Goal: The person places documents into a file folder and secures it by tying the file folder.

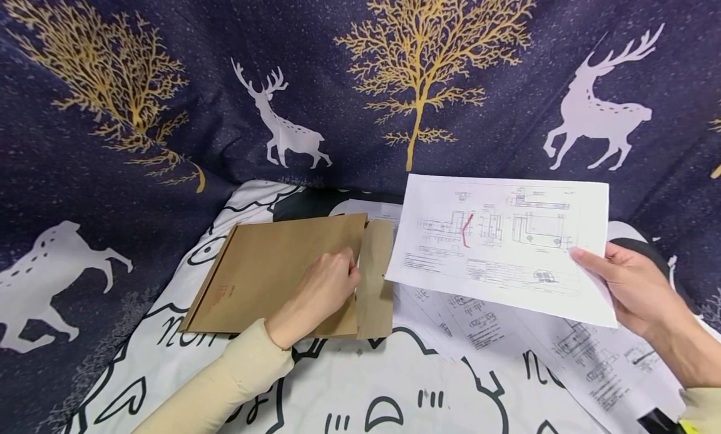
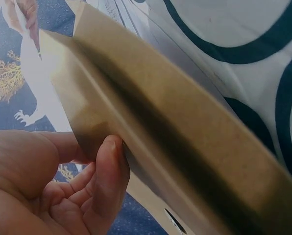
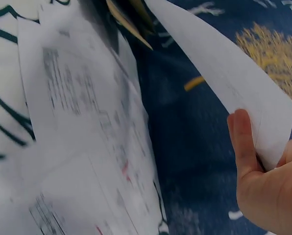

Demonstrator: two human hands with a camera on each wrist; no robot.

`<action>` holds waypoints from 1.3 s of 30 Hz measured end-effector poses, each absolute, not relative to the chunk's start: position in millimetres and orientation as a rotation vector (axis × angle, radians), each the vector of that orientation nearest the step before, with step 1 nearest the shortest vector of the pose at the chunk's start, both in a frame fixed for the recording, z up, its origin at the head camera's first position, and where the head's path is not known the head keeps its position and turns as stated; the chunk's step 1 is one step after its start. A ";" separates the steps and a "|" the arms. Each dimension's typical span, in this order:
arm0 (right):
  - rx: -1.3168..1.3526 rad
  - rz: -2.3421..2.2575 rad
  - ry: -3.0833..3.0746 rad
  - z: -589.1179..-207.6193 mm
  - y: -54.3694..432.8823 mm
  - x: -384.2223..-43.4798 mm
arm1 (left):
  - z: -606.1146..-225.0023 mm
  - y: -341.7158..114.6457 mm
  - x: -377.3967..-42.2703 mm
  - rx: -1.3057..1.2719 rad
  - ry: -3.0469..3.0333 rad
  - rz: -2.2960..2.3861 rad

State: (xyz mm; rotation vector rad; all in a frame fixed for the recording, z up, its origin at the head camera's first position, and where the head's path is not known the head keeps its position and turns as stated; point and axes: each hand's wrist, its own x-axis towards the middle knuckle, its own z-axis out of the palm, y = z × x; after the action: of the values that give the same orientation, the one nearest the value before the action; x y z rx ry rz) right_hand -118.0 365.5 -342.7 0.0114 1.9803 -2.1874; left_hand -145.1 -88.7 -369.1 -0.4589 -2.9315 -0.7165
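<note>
A brown kraft-paper file folder [image 1: 276,252] lies tilted at the middle left, its flap [image 1: 376,277] turned out to the right. My left hand [image 1: 329,280] pinches the folder's edge by its opening; in the left wrist view thumb and finger grip the brown cardboard [image 2: 99,117], and a dark gap shows between its layers. Held up by its right edge, a white sheet with technical drawings [image 1: 496,265] and a red mark is in my right hand [image 1: 639,287]. The sheet's left edge comes close to the flap. In the right wrist view the sheet [image 3: 234,68] bends.
Several more printed drawing sheets [image 1: 490,324] lie overlapping beneath the raised sheet and towards the lower right. Under everything is a white cloth [image 1: 349,384] with black cartoon lines. A dark blue curtain [image 1: 349,20] with deer and gold trees hangs behind.
</note>
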 end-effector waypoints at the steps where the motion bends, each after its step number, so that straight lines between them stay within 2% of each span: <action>1: 0.003 -2.182 1.984 -343.3 360.7 -117.9 | -369.1 -88.6 -145.3 -0.458 -2.932 -0.713; 7: -0.061 -2.146 1.967 -350.9 334.5 -115.5 | -369.4 -88.9 -146.7 -0.455 -2.936 -0.738; 12: 0.003 -2.090 1.984 -357.8 320.1 -109.4 | -369.8 -88.6 -147.3 -0.477 -2.922 -0.732; 32: 0.013 -2.015 1.897 -373.0 294.1 -100.3 | -372.2 -89.3 -146.0 -0.477 -2.909 -0.694; 39: -0.097 -1.916 1.935 -370.8 279.9 -103.1 | -372.5 -88.9 -146.4 -0.484 -2.919 -0.692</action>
State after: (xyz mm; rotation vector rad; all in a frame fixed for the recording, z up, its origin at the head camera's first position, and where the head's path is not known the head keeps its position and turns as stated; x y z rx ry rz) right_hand -103.1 279.9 -370.8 -0.0973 1.9352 -1.9161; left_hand -146.4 -88.9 -372.5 -0.4837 -2.9192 -0.6918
